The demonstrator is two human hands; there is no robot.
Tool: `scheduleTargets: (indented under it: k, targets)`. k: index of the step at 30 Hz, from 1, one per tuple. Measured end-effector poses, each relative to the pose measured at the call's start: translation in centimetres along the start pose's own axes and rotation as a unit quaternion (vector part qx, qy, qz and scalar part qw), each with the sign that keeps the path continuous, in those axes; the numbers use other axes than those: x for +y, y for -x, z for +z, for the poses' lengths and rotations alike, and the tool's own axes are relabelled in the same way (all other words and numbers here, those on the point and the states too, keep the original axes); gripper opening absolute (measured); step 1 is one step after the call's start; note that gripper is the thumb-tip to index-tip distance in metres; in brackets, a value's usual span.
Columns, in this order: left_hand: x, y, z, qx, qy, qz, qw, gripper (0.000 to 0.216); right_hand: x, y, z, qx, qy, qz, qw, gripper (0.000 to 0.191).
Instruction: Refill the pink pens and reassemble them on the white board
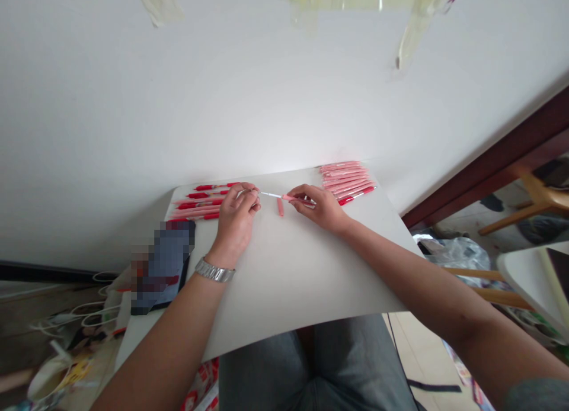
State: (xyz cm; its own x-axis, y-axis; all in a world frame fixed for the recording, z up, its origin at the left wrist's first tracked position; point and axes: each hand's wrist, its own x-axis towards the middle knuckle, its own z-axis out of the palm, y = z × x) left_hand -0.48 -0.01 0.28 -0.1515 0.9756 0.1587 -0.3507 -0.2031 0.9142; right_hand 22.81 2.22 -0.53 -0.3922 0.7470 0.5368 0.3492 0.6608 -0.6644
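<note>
My left hand [239, 214], with a metal watch on its wrist, pinches the left end of a thin white pen refill [270, 194]. The refill's other end meets the pink pen barrel [287, 197] that my right hand [320, 205] grips between thumb and fingers. Just below lies a short pink pen part [280, 207] on the white table [284, 281]. Beside my left hand, several red and pink pens [200, 205] lie in a row. Past my right hand is a stack of pink pens [345, 177], with a red pen [357, 195] along its near side.
A dark phone or tablet [169, 269], partly blurred, lies at the table's left edge. The white wall [249, 91] rises directly behind the table. White cables [84, 313] and clutter are on the floor at left. Wooden furniture [524, 204] and a plastic bag [464, 254] are at right.
</note>
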Motion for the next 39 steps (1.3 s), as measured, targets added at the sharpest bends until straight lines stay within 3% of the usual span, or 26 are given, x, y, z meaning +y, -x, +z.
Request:
scheduleTargets:
  k: [39]
  targets:
    - [-0.25,0.6,0.18,-0.052,-0.105,0.044,0.992,0.027,-0.26,0.06,0.01,-0.01,-0.001,0.004,1.0,0.016]
